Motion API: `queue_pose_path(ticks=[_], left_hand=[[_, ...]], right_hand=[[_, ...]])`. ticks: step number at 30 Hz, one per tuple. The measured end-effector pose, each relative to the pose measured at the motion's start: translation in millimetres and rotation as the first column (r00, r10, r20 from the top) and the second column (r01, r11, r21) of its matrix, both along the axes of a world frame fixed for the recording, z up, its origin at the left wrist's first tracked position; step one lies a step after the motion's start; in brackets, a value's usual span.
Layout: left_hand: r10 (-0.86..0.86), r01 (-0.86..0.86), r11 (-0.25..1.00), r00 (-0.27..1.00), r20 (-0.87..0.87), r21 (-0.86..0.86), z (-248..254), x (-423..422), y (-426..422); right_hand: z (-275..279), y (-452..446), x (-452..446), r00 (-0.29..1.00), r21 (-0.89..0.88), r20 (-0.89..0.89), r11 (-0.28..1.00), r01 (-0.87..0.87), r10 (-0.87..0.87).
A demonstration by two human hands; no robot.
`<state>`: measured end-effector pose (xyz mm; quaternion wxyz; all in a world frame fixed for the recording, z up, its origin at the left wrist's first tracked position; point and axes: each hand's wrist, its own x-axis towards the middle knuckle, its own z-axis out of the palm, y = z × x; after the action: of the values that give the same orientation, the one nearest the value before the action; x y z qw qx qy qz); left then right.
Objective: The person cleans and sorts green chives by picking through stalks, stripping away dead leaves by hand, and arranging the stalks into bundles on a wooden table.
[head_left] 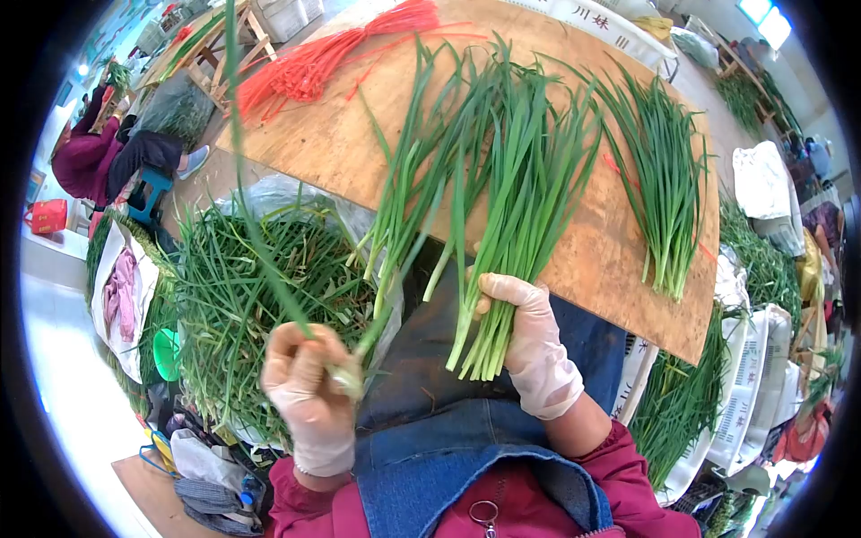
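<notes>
My right hand [534, 345], in a pale translucent glove, is wrapped round the lower stems of a bunch of green leafy stalks [529, 197], whose leaves reach up over the wooden board [592, 260]. On the left, my left hand [309, 381], gloved too, pinches a green stalk [269, 255] that stands up blurred above it. Some loose stalks [395, 202] lie across the board's near edge, left of the held bunch. A separate bunch [664, 179] rests on the board's right side.
Red ties [314, 72] are heaped at the board's far left. A big plastic-lined pile of greens [260, 314] stands at the left. White crates [744, 403] and more greens [686, 421] are at the right. A person [99, 152] sits at the far left.
</notes>
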<state>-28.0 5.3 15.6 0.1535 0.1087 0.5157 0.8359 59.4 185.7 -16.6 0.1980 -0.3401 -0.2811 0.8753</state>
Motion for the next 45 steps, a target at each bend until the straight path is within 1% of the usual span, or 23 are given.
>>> queue_pose_path(ticks=[3, 5, 7, 8, 11, 12, 15, 16, 18, 19, 21, 25, 29, 31, 33, 34, 35, 37, 38, 41, 43, 44, 45], left_hand=[[0.197, -0.218, 0.971, 0.963, -0.186, -0.101, -8, -25, -40], [0.438, -0.478, 0.835, 0.877, -0.198, -0.271, -3, -45, -79], [0.452, -0.581, 0.537, 0.810, -0.373, -0.611, -16, -75, -139], [0.293, -0.729, 0.187, 0.681, -0.671, -0.659, -36, -91, -171], [0.046, -0.835, -0.069, 0.544, -0.838, -0.546, -9, -67, -134], [0.088, -0.808, 0.267, 0.564, -0.821, -0.526, -10, -57, -113], [-0.187, -0.175, 0.665, 0.902, -0.389, -0.726, 11, -9, -17], [-0.303, 0.033, 0.707, 0.916, -0.261, -0.706, 3, -4, 5], [-0.468, 0.343, 0.650, 0.884, -0.001, -0.678, 4, 3, 49], [-0.448, 0.354, 0.705, 0.894, 0.002, -0.615, -10, 7, 67], [-0.473, 0.524, 0.727, 0.851, 0.229, -0.444, -9, 6, 83], [-0.363, 0.467, 0.812, 0.873, 0.325, -0.349, -11, 8, 83], [-0.267, 0.312, 0.922, 0.941, 0.208, -0.230, 4, 15, 66], [-0.165, 0.171, 0.961, 0.985, 0.045, -0.217, 10, 15, 47], [-0.052, 0.042, 0.997, 0.984, -0.172, -0.059, 1, 2, 16], [0.152, -0.162, 0.984, 0.981, -0.123, -0.074, 7, -4, 6], [0.353, -0.360, 0.928, 0.932, -0.078, -0.098, 12, -10, -3], [0.520, -0.549, 0.784, 0.836, -0.175, -0.290, 9, -27, -28], [0.461, -0.510, 0.733, 0.859, -0.222, -0.451, 0, -37, -51], [0.276, -0.446, 0.603, 0.895, -0.351, -0.662, -14, -31, -48], [0.078, -0.320, 0.741, 0.914, -0.398, -0.590, -18, -18, -25], [-0.070, -0.302, 0.711, 0.869, -0.491, -0.636, -21, -15, -13], [-0.204, -0.345, 0.723, 0.721, -0.662, -0.598, -18, -11, 8]], right_hand=[[-3, 3, 3, 1.000, 0.017, -0.030, 1.000, 0.001, -0.001], [-4, 7, 7, 0.998, -0.070, -0.063, 0.998, 0.002, -0.007], [-2, 7, 9, 0.995, -0.137, -0.087, 0.990, 0.035, -0.047], [-1, 7, 10, 0.993, -0.153, -0.113, 0.988, 0.028, -0.046], [-5, 6, 9, 0.994, -0.168, -0.104, 0.985, 0.028, -0.046], [-5, 5, 8, 0.996, -0.164, -0.087, 0.986, 0.020, -0.035], [-4, 0, 5, 0.999, -0.081, -0.037, 0.996, 0.030, -0.033], [2, -4, 3, 0.995, -0.089, -0.024, 0.992, 0.090, -0.093], [1, -5, 3, 0.993, -0.053, -0.032, 0.993, 0.108, -0.109], [0, -4, 4, 0.992, -0.035, -0.035, 0.992, 0.119, -0.120], [2, -4, 4, 0.989, -0.061, -0.058, 0.989, 0.132, -0.135], [-3, 0, 9, 0.993, -0.068, -0.063, 0.993, 0.093, -0.097], [-2, 3, 7, 0.992, -0.090, 0.003, 0.987, 0.130, -0.130], [-2, 7, 7, 0.987, -0.091, 0.033, 0.983, 0.158, -0.156], [-7, 10, 9, 0.988, -0.155, -0.005, 0.976, 0.151, -0.154], [-8, 12, 10, 0.989, -0.186, -0.025, 0.973, 0.137, -0.144], [-9, 13, 10, 0.990, -0.216, -0.045, 0.969, 0.120, -0.133], [-7, 11, 12, 0.984, -0.250, -0.084, 0.960, 0.130, -0.155], [-4, 10, 12, 0.981, -0.264, -0.104, 0.955, 0.131, -0.164], [5, 9, 10, 0.970, -0.341, -0.139, 0.929, 0.144, -0.202], [2, 10, 13, 0.971, -0.338, -0.163, 0.935, 0.109, -0.172], [3, 11, 13, 0.973, -0.326, -0.171, 0.941, 0.091, -0.153], [3, 11, 14, 0.975, -0.315, -0.177, 0.946, 0.075, -0.136]])
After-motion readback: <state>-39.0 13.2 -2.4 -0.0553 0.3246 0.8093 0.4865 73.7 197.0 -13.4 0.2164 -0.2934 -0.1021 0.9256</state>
